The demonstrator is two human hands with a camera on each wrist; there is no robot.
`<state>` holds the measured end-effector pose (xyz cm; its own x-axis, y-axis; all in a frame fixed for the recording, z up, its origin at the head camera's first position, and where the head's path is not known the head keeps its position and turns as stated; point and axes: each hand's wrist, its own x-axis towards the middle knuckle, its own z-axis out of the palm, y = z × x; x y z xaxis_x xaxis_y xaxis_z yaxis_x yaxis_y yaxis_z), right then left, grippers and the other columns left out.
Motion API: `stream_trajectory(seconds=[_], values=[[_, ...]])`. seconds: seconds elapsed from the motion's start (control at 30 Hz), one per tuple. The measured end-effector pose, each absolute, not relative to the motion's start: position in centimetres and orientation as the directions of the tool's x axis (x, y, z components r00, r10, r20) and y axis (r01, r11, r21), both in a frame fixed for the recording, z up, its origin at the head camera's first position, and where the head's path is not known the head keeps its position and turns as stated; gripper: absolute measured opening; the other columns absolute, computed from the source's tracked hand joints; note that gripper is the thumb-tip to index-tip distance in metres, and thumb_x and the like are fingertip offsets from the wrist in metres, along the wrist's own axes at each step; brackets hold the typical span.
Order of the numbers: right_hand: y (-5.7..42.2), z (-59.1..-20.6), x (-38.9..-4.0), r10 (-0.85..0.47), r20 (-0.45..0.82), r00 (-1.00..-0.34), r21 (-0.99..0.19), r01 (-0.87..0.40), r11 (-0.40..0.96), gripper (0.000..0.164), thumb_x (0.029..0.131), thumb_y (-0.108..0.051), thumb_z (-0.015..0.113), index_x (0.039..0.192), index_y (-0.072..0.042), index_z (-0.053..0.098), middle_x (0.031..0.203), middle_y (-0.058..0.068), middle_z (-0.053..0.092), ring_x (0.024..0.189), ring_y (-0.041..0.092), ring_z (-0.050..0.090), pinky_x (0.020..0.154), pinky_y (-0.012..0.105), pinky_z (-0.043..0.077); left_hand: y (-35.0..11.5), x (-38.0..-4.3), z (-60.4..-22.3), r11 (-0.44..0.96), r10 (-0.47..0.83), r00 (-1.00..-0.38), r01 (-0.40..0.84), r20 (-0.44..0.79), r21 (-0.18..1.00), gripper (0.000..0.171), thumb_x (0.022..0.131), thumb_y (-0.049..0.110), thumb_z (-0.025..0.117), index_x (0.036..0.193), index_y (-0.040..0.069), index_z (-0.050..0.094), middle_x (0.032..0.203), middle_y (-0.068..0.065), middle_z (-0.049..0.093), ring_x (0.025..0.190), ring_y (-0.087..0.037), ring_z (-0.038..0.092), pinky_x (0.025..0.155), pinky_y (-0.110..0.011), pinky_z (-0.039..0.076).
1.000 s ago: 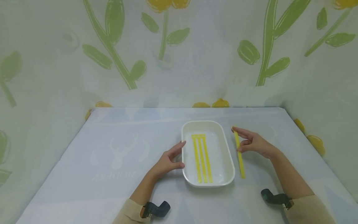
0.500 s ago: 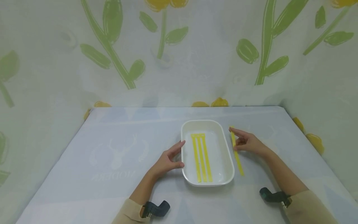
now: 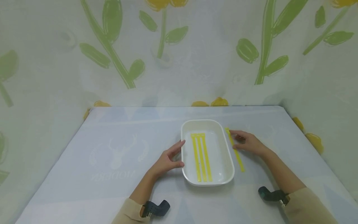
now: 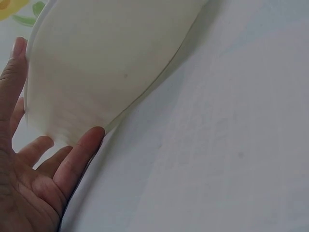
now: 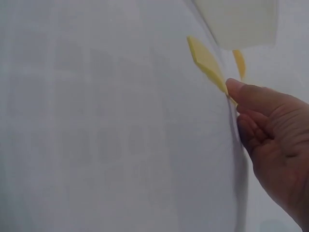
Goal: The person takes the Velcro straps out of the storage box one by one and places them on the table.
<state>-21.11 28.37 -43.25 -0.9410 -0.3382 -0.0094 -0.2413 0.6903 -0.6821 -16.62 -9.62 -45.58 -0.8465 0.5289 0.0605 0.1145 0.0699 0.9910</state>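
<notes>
A white rectangular tray (image 3: 219, 155) with rounded corners stands on the table. Three flat yellow strips (image 3: 201, 157) lie side by side in it, each with a small crossbar at the far end. My left hand (image 3: 167, 160) rests against the tray's left side, thumb and fingers spread along its outer wall; the left wrist view shows the fingertips touching that wall (image 4: 111, 63). To the right of the tray, my right hand (image 3: 249, 143) pinches another yellow strip (image 3: 239, 159) between thumb and fingers. Its near end (image 5: 207, 63) slants past the thumb in the right wrist view.
The pale cloth-covered table (image 3: 117, 183) carries a faint printed deer design on the left. Flower-patterned walls (image 3: 195, 56) enclose it at the back and sides. A dark wrist mount (image 3: 159, 207) sits on each forearm.
My right hand has carried the yellow strip slightly left, closer to the tray's right rim, and the strip now slants more. My left hand and the tray have stayed put.
</notes>
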Motion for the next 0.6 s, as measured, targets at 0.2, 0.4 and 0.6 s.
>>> stream_trajectory(seconds=[0.2, 0.4, 0.6], values=[[28.29, -43.0, -21.18, -0.332, -0.077, -0.94, -0.64, -0.208, 0.74, 0.056, 0.083, -0.023, 0.073, 0.128, 0.003, 0.054, 0.119, 0.02, 0.055, 0.109, 0.034, 0.051, 0.096, 0.052, 0.042, -9.6, -16.58, -45.47, 0.061, 0.536, -0.842, 0.113, 0.063, 0.992, 0.081, 0.077, 0.018, 0.079, 0.147, 0.019, 0.036, 0.157, -0.001, 0.023, 0.142, -0.026, 0.025, 0.103, -0.04, 0.04], [28.04, -42.8, -21.12, -0.356, -0.108, -0.928, -0.596, -0.226, 0.771, 0.053, 0.083, -0.023, 0.072, 0.127, 0.002, 0.056, 0.11, 0.014, 0.057, 0.101, 0.027, 0.052, 0.089, 0.046, 0.045, -9.74, -16.49, -45.29, 0.052, 0.538, -0.841, 0.105, 0.061, 0.993, 0.083, 0.077, 0.019, 0.079, 0.147, 0.019, 0.035, 0.157, -0.001, 0.022, 0.142, -0.027, 0.025, 0.099, -0.038, 0.044], [28.0, -43.16, -20.9, -0.356, -0.076, -0.932, -0.589, -0.246, 0.77, 0.052, 0.082, -0.022, 0.073, 0.125, 0.002, 0.057, 0.105, 0.012, 0.06, 0.097, 0.026, 0.054, 0.085, 0.042, 0.047, -9.66, -16.44, -45.36, 0.047, 0.541, -0.839, 0.092, 0.052, 0.995, 0.081, 0.078, 0.017, 0.078, 0.147, 0.018, 0.035, 0.157, -0.002, 0.02, 0.143, -0.028, 0.024, 0.096, -0.037, 0.046]])
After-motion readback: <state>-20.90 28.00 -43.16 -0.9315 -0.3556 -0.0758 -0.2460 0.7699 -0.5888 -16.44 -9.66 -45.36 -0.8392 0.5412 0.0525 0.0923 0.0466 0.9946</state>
